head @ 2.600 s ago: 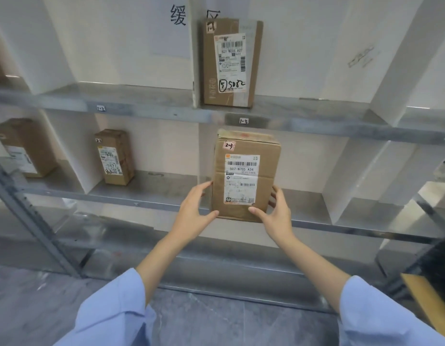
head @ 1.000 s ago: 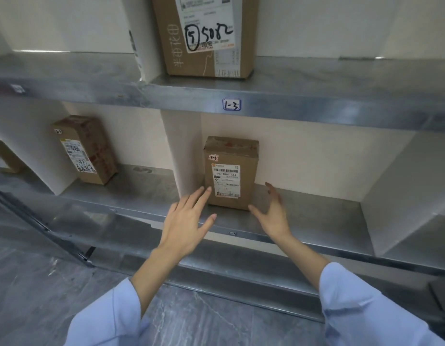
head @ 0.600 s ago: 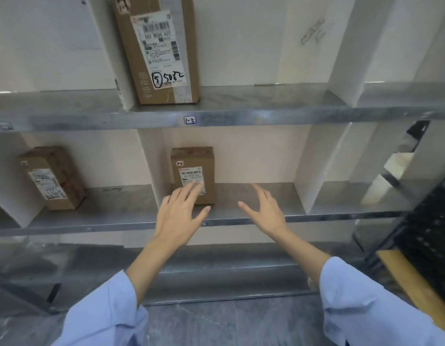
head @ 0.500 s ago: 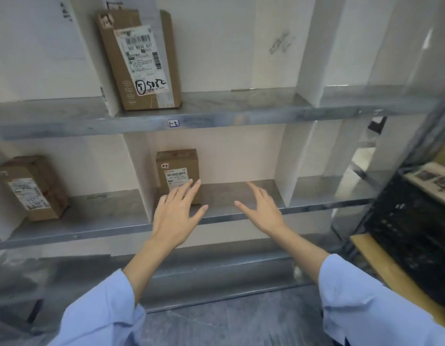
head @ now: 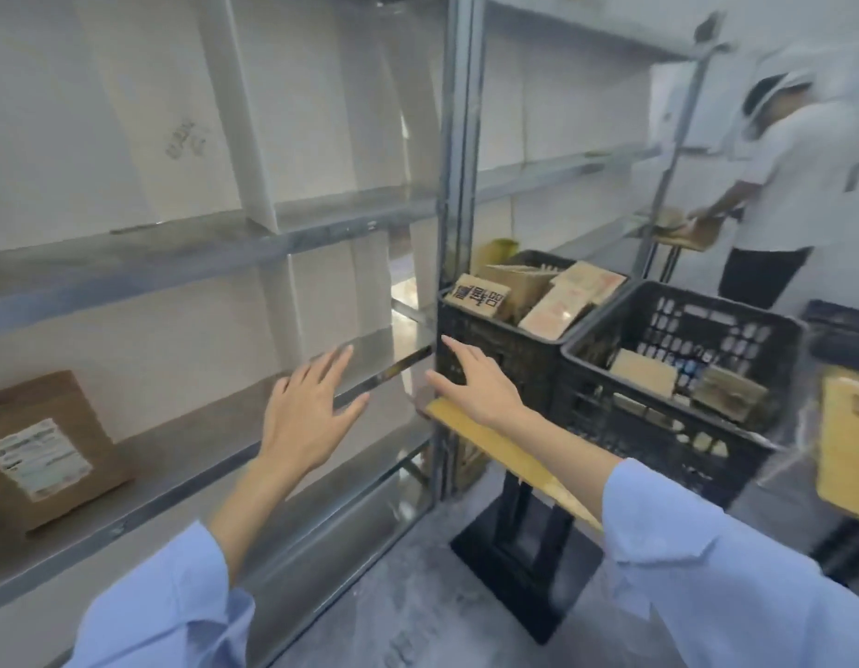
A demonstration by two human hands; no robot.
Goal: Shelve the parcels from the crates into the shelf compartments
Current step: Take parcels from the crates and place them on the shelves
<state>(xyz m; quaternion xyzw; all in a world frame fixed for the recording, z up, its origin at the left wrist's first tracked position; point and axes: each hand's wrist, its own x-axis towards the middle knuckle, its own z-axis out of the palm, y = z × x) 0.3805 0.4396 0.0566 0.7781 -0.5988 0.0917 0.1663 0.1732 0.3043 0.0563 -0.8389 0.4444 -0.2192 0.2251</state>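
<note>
Between shelf and crates, head view: both hands are raised and hold nothing. Left hand (head: pixel 306 417), fingers spread, palm forward, hovers before the metal shelf (head: pixel 186 455). Right hand (head: pixel 475 383), fingers loosely apart and extended, reaches toward the near black crate (head: pixel 504 349). Judgement: the reach aims at picking up another parcel.

Task's things: one shelved parcel (head: pixel 41 455) stands at far left on the lower shelf board, label facing out, presumably for reading. More parcels (head: pixel 552 301) lie piled at angles in the near crate; a second crate (head: pixel 697 378) just beside it holds a few flat ones low inside.

Materials: shelf is dull grey sheet metal with pale upright dividers (head: pixel 254 127) forming compartments. Parcels are brown corrugated card, boxy, with white printed labels. Crates are rigid black plastic lattice, resting on a yellowish board (head: pixel 495 450) over a dark stand.

Background: another person (head: pixel 779 185) works at a farther shelf. Edges are motion-blurred.
</note>
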